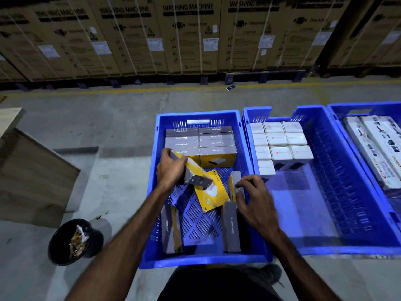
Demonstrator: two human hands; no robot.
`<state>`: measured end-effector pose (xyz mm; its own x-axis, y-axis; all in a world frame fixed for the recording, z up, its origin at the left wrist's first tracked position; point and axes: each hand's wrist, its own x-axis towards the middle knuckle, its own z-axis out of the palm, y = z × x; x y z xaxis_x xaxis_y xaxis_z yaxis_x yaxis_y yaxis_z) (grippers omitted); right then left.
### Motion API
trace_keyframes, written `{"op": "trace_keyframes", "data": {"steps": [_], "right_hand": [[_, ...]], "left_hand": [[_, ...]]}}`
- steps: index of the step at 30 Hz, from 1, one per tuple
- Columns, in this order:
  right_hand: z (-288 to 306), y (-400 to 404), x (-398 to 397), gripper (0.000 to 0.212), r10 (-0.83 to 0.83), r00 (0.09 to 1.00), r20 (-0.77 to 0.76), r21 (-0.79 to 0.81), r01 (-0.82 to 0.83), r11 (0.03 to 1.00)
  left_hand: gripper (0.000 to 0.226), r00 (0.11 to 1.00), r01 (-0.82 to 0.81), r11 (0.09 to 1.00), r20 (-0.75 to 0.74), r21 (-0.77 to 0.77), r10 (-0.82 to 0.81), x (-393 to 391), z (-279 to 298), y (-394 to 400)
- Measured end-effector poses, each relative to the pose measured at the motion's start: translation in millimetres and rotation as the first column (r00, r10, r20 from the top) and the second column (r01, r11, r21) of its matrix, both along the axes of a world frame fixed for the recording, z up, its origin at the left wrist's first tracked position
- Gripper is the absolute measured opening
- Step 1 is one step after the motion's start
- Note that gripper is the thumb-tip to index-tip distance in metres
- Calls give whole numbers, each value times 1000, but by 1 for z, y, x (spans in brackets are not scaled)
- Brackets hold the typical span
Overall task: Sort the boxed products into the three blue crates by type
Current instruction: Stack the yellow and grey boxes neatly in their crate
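Left hand (pixel 171 170) grips a grey-and-yellow box (pixel 191 172), fingers curled round its upper end, box tilted with its lower end pointing down-right at frame centre; right hand (pixel 256 198) rests on a second grey-and-yellow box (pixel 235 187) that stands on edge just right of centre, fingers bent over its top edge, thumb side hidden, so a full grasp cannot be confirmed; both hands sit inside the left crate (pixel 152 192), lower centre of frame; step in hand looks like packing this crate's own type into rows; the stacked row (pixel 200 144) of same-type boxes fills the crate's far end, just above the held box, nearly touching it; a flat yellow packet (pixel 213 196) lies loose on the crate floor under the held box; two more grey boxes (pixel 171 229) stand near the close wall; next move likely calls for levelling the held box and seating it against the stacked row; middle crate (pixel 325 192), right of centre, holds white boxes (pixel 280 142) at its far end; right crate (pixel 368 109), right edge, holds long white boxes (pixel 373 144); black bucket (pixel 73 242) lower left on the floor.
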<state>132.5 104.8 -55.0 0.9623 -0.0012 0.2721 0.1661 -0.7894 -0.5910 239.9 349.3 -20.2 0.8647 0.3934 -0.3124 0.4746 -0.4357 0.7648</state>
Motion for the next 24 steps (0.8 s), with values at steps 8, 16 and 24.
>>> {"op": "trace_keyframes", "data": {"steps": [8,16,24], "right_hand": [[1,0,-1,5,-9,1000,-4,-6,9,1000],[-1,-1,0,5,-10,1000,-9,-8,10,1000],[2,0,0,7,-6,1000,-5,14,6,1000]], "left_hand": [[53,873,-473,575,-267,-667,408,12,-38,-30],[75,531,-723,223,-319,-654,785,43,-61,-44],[49,543,-724,305,-239,-618,805,32,-67,-79]]}}
